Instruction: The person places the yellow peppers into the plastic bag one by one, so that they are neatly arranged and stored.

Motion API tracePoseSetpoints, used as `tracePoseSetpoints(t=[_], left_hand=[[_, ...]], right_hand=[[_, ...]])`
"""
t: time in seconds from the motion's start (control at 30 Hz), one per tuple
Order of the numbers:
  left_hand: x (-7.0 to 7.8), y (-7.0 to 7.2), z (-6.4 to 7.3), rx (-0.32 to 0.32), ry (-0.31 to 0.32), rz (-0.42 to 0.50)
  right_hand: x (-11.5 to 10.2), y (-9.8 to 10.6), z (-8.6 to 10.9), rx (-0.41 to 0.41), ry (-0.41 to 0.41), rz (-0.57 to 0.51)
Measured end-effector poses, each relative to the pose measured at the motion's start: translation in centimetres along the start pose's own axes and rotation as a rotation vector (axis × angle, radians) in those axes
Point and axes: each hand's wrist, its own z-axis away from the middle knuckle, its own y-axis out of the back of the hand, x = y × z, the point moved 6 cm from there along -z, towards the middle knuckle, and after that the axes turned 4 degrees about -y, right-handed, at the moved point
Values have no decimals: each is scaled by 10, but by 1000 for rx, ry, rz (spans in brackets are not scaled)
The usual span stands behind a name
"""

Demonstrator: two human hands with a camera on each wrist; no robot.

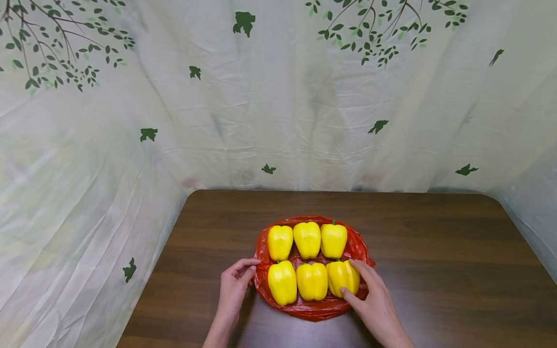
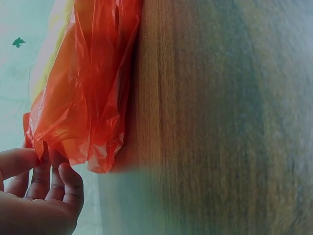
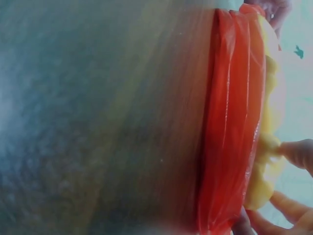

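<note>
Several yellow bell peppers (image 1: 312, 282) lie in two rows in an open red plastic bag (image 1: 315, 313), whose crumpled rim stands around them. At the bag's left edge, my left hand (image 1: 233, 289) pinches the red plastic between thumb and fingers; the left wrist view shows the film (image 2: 80, 117) drawn to the fingertips. My right hand (image 1: 377, 305) grips the front right bell pepper (image 1: 343, 279), its thumb on the near side and its fingers at the far right side. In the right wrist view, some right fingers are also down beside the bag's wall (image 3: 230, 117).
The bag lies on a dark brown wooden table (image 1: 200, 232). Behind and to both sides hangs a pale cloth (image 1: 278, 121) printed with leaves and branches, close to the table's far edge.
</note>
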Motion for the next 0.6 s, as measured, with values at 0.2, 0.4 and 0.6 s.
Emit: tracePoseSetpoints(t=[0.2,0.4,0.6], left_hand=[[0,0,0,3,4,-2],[0,1,0,3,8,-6],[-1,-1,0,1,9,-2]], right_hand=[[0,-2,-1,11,-12,0],[0,-2,-1,16,-17,10],[0,0,-1,30,1,18]])
